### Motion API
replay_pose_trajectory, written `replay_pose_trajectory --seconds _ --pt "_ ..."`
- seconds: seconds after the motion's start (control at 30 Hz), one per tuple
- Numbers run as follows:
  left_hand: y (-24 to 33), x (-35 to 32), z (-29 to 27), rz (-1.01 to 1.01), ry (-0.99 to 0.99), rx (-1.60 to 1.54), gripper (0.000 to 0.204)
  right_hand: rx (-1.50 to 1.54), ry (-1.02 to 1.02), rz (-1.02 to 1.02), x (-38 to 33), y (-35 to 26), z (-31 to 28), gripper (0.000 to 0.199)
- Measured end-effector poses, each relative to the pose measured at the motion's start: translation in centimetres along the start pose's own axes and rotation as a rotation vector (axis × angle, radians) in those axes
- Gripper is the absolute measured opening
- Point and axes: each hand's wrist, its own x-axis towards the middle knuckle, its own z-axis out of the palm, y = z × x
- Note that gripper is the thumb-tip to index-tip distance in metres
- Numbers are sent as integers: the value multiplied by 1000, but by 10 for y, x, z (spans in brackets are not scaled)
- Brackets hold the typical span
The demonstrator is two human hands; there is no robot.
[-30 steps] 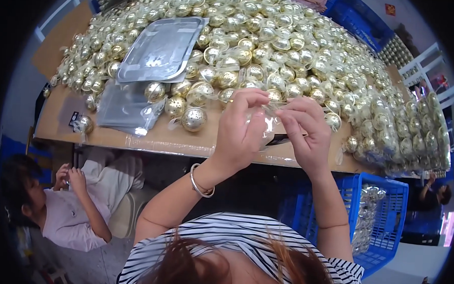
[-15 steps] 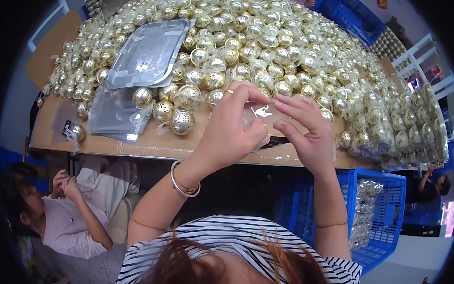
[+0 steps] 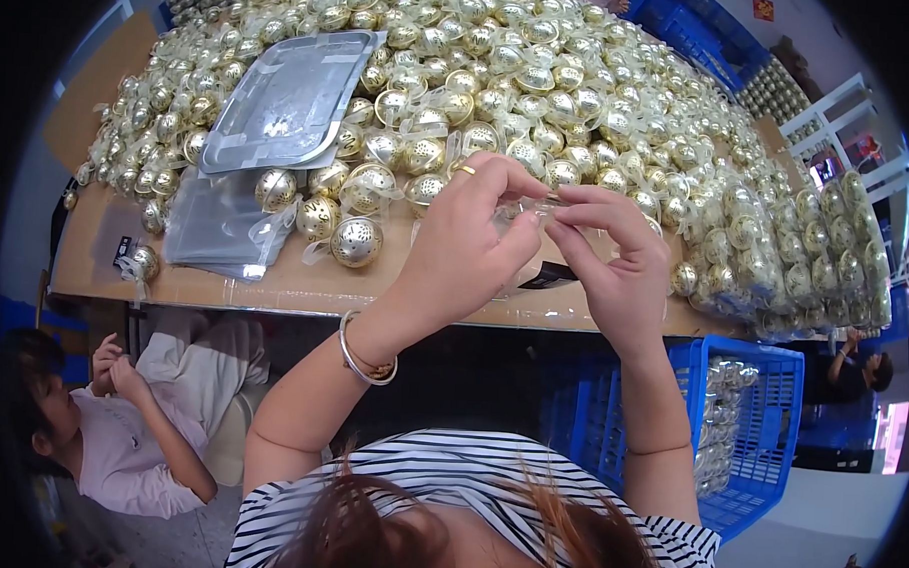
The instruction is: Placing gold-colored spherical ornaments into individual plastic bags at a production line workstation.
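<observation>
My left hand [image 3: 464, 236] and my right hand [image 3: 615, 265] meet above the front of the table, thumbs and forefingers pinched. Between the fingertips they grip the upper edge of a clear plastic bag [image 3: 514, 217], mostly hidden by my left hand. Just below, between the hands, is a small black card [image 3: 550, 276]; whether it lies in or under the plastic I cannot tell. Gold perforated metal balls with pale ribbons [image 3: 357, 242] sit on the table left of my left hand, and more lie heaped beyond both hands.
A grey tray [image 3: 286, 103] rests left, over a stack of clear bags [image 3: 216, 231]. Bagged gold balls [image 3: 796, 256] are piled at right. A blue crate [image 3: 770, 435] with packed balls stands below the table edge. A seated person [image 3: 134, 423] is at lower left.
My right thumb has closed in to pinch beside the forefinger at the plastic's edge. My left thumb has risen toward the right fingertips. The view has shifted slightly.
</observation>
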Motion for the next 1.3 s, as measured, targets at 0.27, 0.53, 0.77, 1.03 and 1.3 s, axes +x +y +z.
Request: replay_pose_trajectory --seconds 0.27,0.53,0.77,1.03,1.3 --pt "-8 -6 -9 -20 -35 -120 21 -29 -105 -42 -1 2 -6 15" --pt "-43 -11 -9 341 -86 -220 27 -144 -31 -348 -17 26 3 31" --pt "6 -26 5 -141 149 -509 25 338 -38 170 -6 13 -1 25" --pt "2 -21 -13 -519 89 -407 21 470 -303 450 8 18 2 21" --pt "-32 9 -118 -95 505 634 42 287 -141 254 -72 64 27 64"
